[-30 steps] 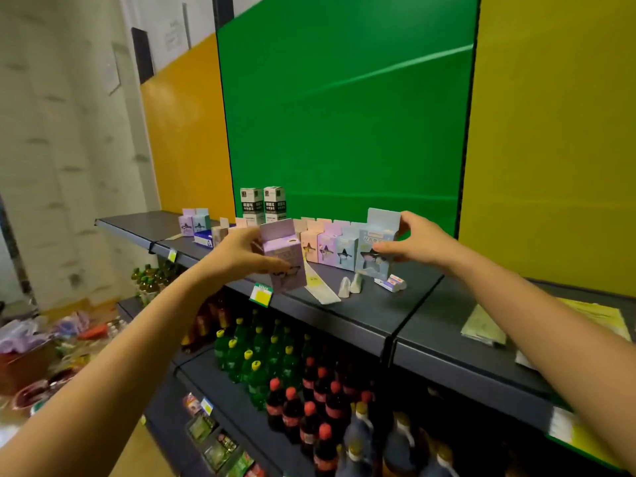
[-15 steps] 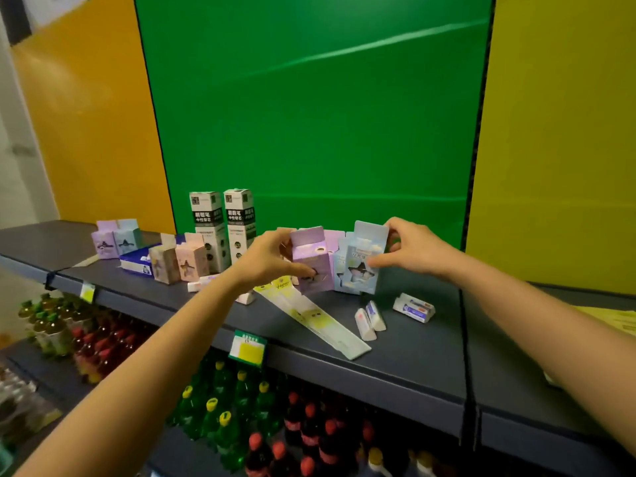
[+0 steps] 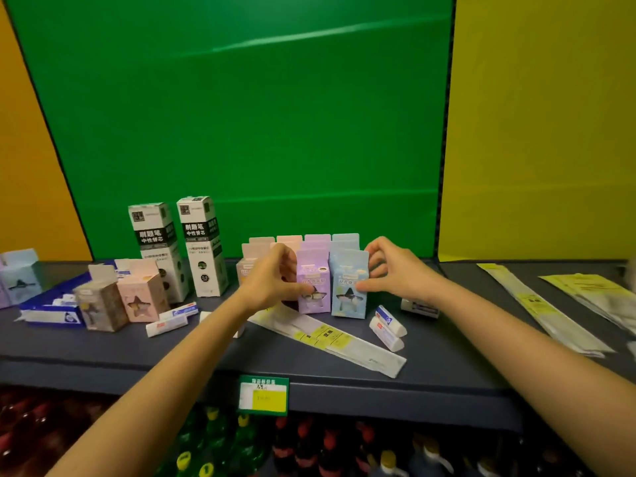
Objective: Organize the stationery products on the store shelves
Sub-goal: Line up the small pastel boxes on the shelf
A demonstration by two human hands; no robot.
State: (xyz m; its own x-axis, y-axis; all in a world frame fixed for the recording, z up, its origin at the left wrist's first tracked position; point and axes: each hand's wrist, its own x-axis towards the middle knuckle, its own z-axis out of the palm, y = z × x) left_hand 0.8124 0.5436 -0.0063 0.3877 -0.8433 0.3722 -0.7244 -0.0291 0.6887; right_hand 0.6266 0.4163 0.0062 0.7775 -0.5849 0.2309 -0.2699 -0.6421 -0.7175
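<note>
Head view: pinching purple box [image 3: 312, 287] with left hand [image 3: 272, 282], blue box [image 3: 348, 287] with right hand [image 3: 395, 275], side by side on shelf [image 3: 206, 356]. Probably light, thin, crushable card; grip side walls gently.

Shelf [image 3: 103, 349]: dark grey, fronted by a green price tag [image 3: 263, 395].
Back left: tall black-and-white boxes [image 3: 156, 249] were stood upright.
Centre: pastel boxes [image 3: 316, 239] were ranked in rows, fronted by a purple box [image 3: 311, 287] touching a blue box [image 3: 347, 287].
Front: erasers [image 3: 386, 333] and a long white packet [image 3: 361, 352] were laid flat.
</note>
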